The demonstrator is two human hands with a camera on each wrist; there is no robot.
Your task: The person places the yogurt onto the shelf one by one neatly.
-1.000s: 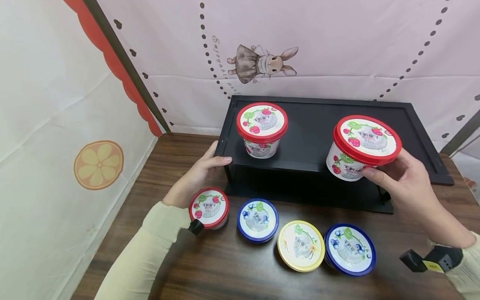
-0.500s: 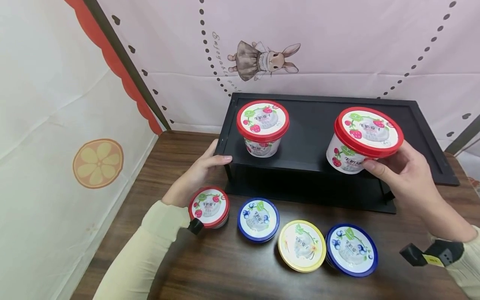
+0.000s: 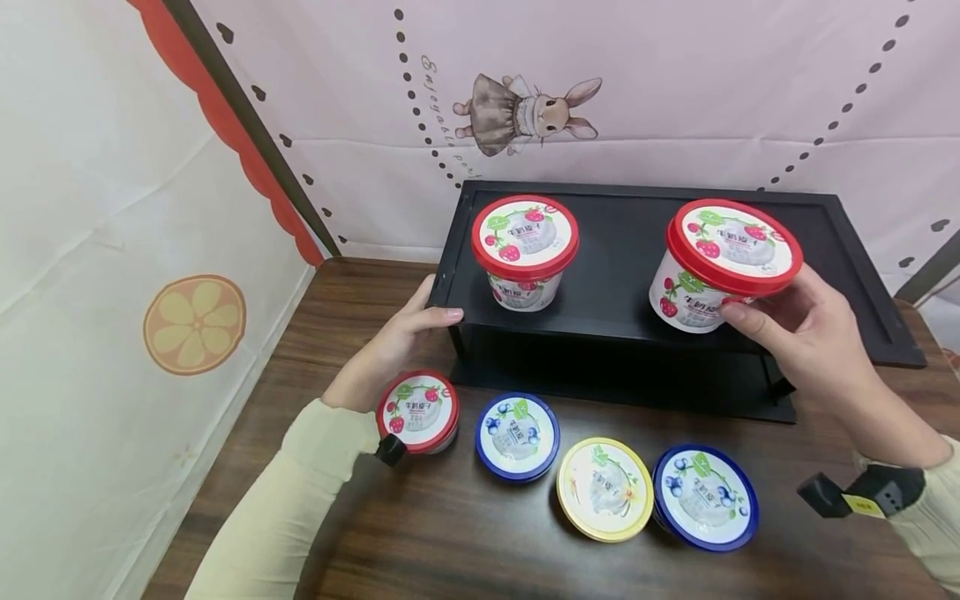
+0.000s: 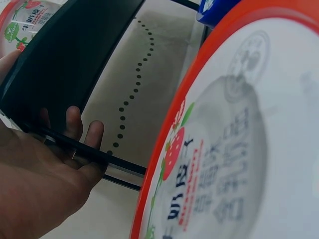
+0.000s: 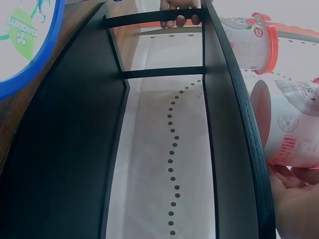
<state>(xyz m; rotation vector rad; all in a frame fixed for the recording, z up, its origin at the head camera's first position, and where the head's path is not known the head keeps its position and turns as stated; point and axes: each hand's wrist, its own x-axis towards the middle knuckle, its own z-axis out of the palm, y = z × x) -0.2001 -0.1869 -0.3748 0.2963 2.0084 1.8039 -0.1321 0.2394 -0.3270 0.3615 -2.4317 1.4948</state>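
Note:
My right hand [image 3: 813, 346] pinches a red-lidded tub [image 3: 692, 292] with strawberries on it, over the front right of the black two-tier shelf [image 3: 615, 250]. In the right wrist view that tub's underside [image 5: 261, 117] shows, so it is off the top board. My left hand [image 3: 393, 350] grips the shelf's left end; in the left wrist view its fingers [image 4: 93, 133] curl round the side bar. Another red-lidded tub [image 3: 523, 292] stands upright on the top board at the left. A third red-lidded tub [image 3: 417, 412] sits on the table beside my left wrist.
In front of the shelf, on the wooden table [image 3: 420, 542], stand a blue-lidded tub [image 3: 517, 437], a yellow-lidded tub [image 3: 604, 490] and another blue-lidded tub [image 3: 705, 498]; the latter two touch or nearly touch. A printed cloth [image 3: 337, 100] hangs behind the shelf.
My right hand has carried its tub slightly farther back over the top board. The left hand keeps its grip on the shelf's end. The view has shifted a little.

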